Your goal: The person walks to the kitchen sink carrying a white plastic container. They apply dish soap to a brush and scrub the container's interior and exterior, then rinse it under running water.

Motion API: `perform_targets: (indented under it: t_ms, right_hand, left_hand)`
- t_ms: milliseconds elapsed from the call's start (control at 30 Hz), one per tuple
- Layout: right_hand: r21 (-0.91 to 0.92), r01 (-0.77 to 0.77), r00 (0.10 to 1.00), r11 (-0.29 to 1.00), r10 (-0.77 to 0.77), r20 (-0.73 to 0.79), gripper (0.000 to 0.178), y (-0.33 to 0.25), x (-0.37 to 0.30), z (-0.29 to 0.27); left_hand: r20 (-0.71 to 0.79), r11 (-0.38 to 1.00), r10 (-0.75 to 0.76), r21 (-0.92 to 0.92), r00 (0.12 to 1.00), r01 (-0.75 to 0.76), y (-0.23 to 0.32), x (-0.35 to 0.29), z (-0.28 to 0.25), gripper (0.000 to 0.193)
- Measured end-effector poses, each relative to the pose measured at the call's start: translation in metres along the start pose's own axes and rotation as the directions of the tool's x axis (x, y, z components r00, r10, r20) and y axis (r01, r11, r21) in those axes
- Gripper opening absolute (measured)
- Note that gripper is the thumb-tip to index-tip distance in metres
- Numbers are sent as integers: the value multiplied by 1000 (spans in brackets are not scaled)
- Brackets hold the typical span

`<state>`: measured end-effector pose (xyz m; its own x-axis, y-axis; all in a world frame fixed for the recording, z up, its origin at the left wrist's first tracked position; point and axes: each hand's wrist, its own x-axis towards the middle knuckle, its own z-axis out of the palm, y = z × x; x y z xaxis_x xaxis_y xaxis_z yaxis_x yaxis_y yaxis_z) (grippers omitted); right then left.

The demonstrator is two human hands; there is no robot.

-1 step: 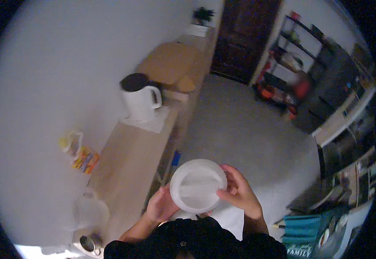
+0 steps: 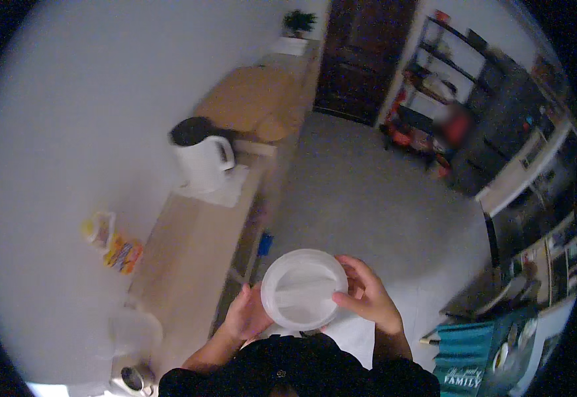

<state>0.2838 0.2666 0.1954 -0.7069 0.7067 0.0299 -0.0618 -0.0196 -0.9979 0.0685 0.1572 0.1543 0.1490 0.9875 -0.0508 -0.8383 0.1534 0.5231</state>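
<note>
- Head view, looking down past my black shirt [image 2: 288, 367]: here's the round white container [image 2: 305, 289], right in front of my middle, held up with its round face turned toward me, a band running across it.
- My right hand [image 2: 370, 303] has it on the right side: thumb [image 2: 345, 301] laid over the rim, the other fingers curled behind the edge, so the grip is closed on it.
- My left hand [image 2: 248, 313] is up against the left side, thumb pointing up, palm cupped; those fingers go out of sight behind the container, so I can't tell how far they're closed or how firm the hold is.
- Under the container, a white surface [image 2: 360, 339] shows, and past it the grey floor [image 2: 355, 192].
- Off to my left runs the wooden counter [image 2: 186, 241], a white jug [image 2: 202, 165] with a dark top standing on a pale cloth [image 2: 233, 190].
- Nearer me on that side: a yellow-and-orange packet [image 2: 123, 254] by the wall, a pale tub [image 2: 136, 333], blurry, and a metal cup [image 2: 133, 378].
- Farther up, a brown board [image 2: 252, 99], a green plant [image 2: 300, 24] and a dark door [image 2: 366, 59].
- Down to my right hangs a teal cloth [image 2: 464, 351].
</note>
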Motion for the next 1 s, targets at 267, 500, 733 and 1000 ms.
perform_targets:
  t_ms: [267, 500, 733, 1000]
  right_hand:
    - [-54, -29, 943, 998, 10, -332, 57, 20, -98, -179]
    - [90, -82, 680, 993, 122, -723, 14, 46, -198, -338]
    - [122, -30, 510, 992, 120, -852, 17, 92, -255, -471]
    - [184, -189, 40, 965, 194, -980, 17, 59, -319, -610]
  left_hand:
    - [-48, 852, -504, 134, 862, 506, -139, 159, 20, 64]
    - [-23, 933, -315, 175, 949, 314, -241, 290, 103, 61]
    - [37, 838, -545, 33, 838, 544, -334, 460, 74, 59]
    - [59, 660, -741, 255, 669, 707, -490, 693, 192, 54]
